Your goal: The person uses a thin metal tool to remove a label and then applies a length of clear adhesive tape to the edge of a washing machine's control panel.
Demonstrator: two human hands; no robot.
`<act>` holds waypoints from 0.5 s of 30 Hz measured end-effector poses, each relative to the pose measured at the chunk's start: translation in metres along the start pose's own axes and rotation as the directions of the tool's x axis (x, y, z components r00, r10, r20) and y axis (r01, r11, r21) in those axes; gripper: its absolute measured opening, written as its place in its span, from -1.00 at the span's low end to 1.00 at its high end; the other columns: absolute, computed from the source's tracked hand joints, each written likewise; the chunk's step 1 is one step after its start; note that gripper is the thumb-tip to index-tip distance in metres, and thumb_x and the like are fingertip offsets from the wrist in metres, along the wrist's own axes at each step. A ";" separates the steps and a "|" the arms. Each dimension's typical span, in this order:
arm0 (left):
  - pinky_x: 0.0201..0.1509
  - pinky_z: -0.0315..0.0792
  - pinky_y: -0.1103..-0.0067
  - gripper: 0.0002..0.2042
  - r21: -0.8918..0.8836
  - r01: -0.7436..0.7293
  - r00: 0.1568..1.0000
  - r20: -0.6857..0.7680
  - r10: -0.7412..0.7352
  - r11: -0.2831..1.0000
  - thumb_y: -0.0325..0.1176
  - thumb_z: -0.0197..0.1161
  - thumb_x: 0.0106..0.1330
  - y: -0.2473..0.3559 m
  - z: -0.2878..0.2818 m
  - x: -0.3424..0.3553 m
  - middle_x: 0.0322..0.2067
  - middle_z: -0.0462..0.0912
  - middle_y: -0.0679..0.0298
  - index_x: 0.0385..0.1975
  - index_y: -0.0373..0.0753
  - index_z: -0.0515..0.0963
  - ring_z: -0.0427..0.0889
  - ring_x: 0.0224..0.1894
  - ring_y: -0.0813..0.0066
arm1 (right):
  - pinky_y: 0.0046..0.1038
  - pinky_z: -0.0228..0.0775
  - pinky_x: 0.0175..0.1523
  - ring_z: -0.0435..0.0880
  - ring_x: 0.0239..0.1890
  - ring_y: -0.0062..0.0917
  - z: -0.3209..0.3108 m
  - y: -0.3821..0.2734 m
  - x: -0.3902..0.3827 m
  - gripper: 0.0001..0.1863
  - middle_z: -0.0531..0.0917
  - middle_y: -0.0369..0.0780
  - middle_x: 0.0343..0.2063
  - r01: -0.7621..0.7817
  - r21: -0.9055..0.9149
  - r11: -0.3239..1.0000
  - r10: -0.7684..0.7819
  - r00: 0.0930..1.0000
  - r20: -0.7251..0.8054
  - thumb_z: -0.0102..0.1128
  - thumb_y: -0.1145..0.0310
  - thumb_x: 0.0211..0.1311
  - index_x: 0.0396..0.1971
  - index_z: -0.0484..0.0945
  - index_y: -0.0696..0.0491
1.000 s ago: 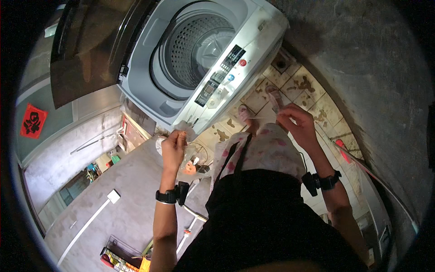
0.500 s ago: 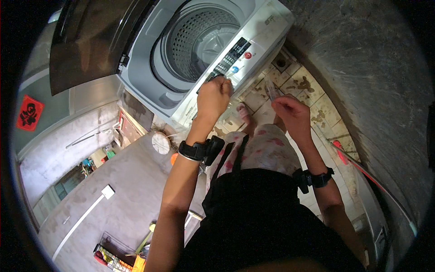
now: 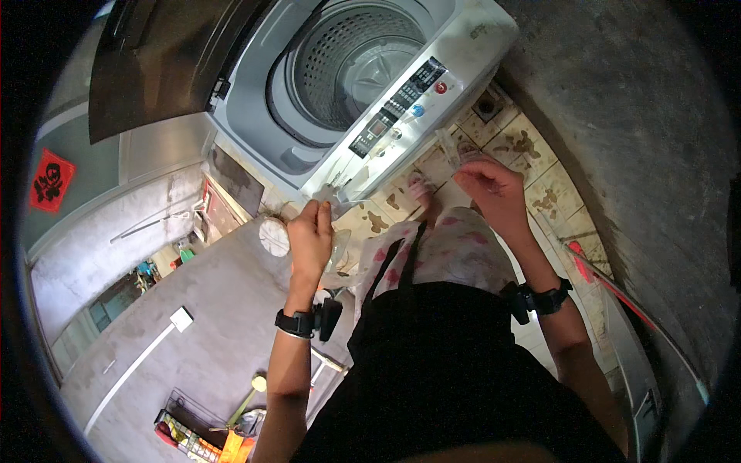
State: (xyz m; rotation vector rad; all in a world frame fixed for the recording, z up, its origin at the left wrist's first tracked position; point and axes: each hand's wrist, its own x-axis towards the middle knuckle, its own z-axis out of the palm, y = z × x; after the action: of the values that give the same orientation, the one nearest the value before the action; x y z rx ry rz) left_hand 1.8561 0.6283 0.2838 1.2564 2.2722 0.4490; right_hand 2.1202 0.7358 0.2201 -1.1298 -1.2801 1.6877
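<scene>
A top-loading washing machine (image 3: 475,46) stands before me with its dark lid (image 3: 158,69) raised and its perforated metal drum (image 3: 324,69) showing. Along its near edge runs the control panel (image 3: 403,100), with a red and a blue round button. My left hand (image 3: 310,241) is closed by the machine's near left corner, its fingers pinched on see-through plastic film (image 3: 340,251) that hangs beside it. Farther right, in front of the machine, my right hand (image 3: 494,191) is closed too. A clear strip of plastic film (image 3: 448,147) sticks up from its fingertips.
A floor drain (image 3: 486,106) lies in the stained tiles right of the machine. Along the right wall leans a red and green pole (image 3: 641,312). On the left are a round white-topped object (image 3: 274,237) and a wire basket (image 3: 189,440) with bottles and cloths.
My left hand has moved off the control panel, left and toward me, uncovering the panel's lower end. My right hand has barely moved. The view has shifted slightly.
</scene>
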 end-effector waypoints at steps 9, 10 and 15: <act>-0.41 0.22 0.75 -0.79 -0.593 -0.055 0.998 -0.027 0.048 0.803 -0.35 -0.05 0.37 0.003 0.001 0.029 -0.40 0.53 0.39 -0.47 -0.30 0.42 0.28 -0.54 0.68 | -0.65 0.36 -0.28 0.51 -0.40 -0.72 0.011 -0.005 -0.006 -0.88 0.58 -0.29 -0.44 -0.086 -0.082 0.993 0.089 0.996 0.026 0.21 0.49 0.06 -0.38 0.57 0.19; -0.39 0.23 0.75 -0.79 -0.764 0.101 0.994 0.102 -0.035 0.637 -0.32 -0.04 0.37 0.007 0.001 0.032 -0.38 0.53 0.36 -0.44 -0.29 0.43 0.29 -0.53 0.69 | -0.65 0.35 -0.27 0.50 -0.40 -0.72 0.011 -0.005 -0.006 -0.88 0.58 -0.29 -0.45 -0.079 -0.096 0.992 0.081 0.996 0.023 0.21 0.49 0.05 -0.38 0.57 0.19; -0.41 0.38 0.70 -0.81 -0.703 0.368 0.927 0.226 -0.299 0.609 -0.25 0.08 0.31 -0.043 0.002 0.021 -0.34 0.55 0.28 -0.27 -0.24 0.46 0.47 -0.46 0.60 | -0.66 0.33 -0.27 0.48 -0.40 -0.71 0.014 -0.011 -0.009 -0.88 0.57 -0.30 -0.44 -0.090 -0.055 0.994 0.092 0.995 0.032 0.22 0.50 0.05 -0.38 0.58 0.19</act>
State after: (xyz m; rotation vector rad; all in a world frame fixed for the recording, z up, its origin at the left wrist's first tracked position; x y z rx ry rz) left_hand 1.8185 0.6238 0.2543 0.4025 1.8503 1.0173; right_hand 2.1110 0.7260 0.2343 -1.2115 -1.3201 1.7552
